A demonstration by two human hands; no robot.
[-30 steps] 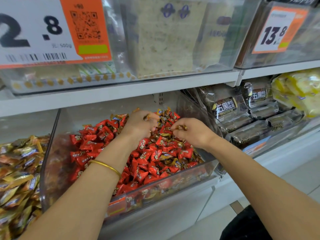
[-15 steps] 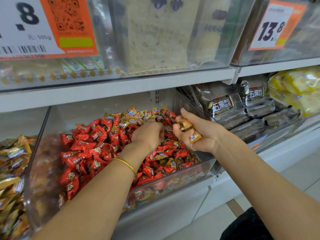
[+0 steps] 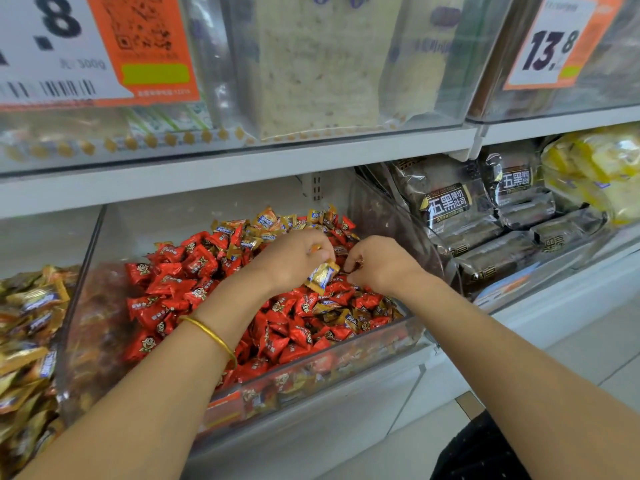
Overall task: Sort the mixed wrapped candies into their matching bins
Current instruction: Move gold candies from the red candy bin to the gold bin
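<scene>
A clear plastic bin [image 3: 346, 362] on the lower shelf holds a heap of red wrapped candies [image 3: 173, 289] with gold wrapped candies [image 3: 266, 220] mixed in, mostly at the back. Over the heap, my left hand [image 3: 294, 261] pinches a gold candy [image 3: 322, 275] that hangs below its fingers. Just to the right, my right hand [image 3: 381, 265] is curled with its fingertips pinched on something small and dark; what it holds is mostly hidden. To the left stands a bin of gold candies [image 3: 27, 334].
Right of the red bin sit dark wrapped toast loaves [image 3: 450, 206] and yellow packets [image 3: 595, 168]. The upper shelf [image 3: 242, 168] overhangs the bins, with clear boxes and price tags [image 3: 554, 43]. White shelf base and tiled floor lie at lower right.
My right hand, held palm-up with gold candies half a second ago, has turned down and come back over the heap. My left hand has lifted a gold candy out of the pile.
</scene>
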